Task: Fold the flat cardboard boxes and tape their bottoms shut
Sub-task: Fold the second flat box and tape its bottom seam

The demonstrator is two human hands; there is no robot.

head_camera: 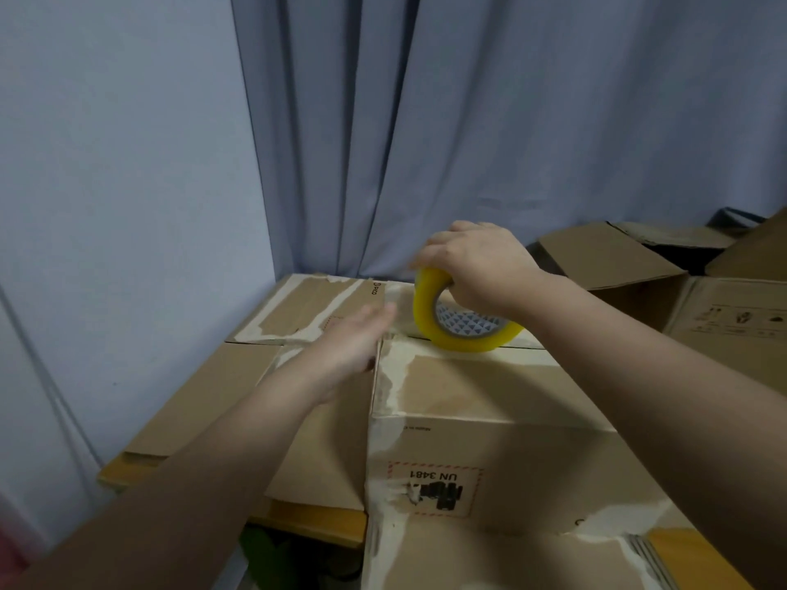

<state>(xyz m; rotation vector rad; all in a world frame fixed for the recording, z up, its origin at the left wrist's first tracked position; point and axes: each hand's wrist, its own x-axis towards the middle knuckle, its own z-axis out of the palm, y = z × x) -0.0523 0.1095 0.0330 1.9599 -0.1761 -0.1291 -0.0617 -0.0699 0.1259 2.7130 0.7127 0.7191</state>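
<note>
Cardboard, scuffed and worn: the box (477, 402) in front of the person stands with its flaps folded over on top, brown skin torn away in pale ragged strips along the edges and seams. A red-bordered label reading "UN 3481" sits upside down on its near side. On the far end of the top rests a roll of tape (458, 319), glossy yellow, standing on edge and tilted, its grey core printed with small triangles.

The right hand (477, 266) comes down over the roll from above, fingers curled around the upper rim and through the core, clamped on it. The left hand (355, 340) lies open, fingers together and stretched forward, palm pressing flat where the flaps meet; it is slightly blurred. Both forearms are bare.

Flattened cardboard (238, 389) lies just left of the box, over a yellow wooden edge. Further open boxes (664, 283) stand at right. Blue-grey curtains (468, 121) hang behind in soft folds.
</note>
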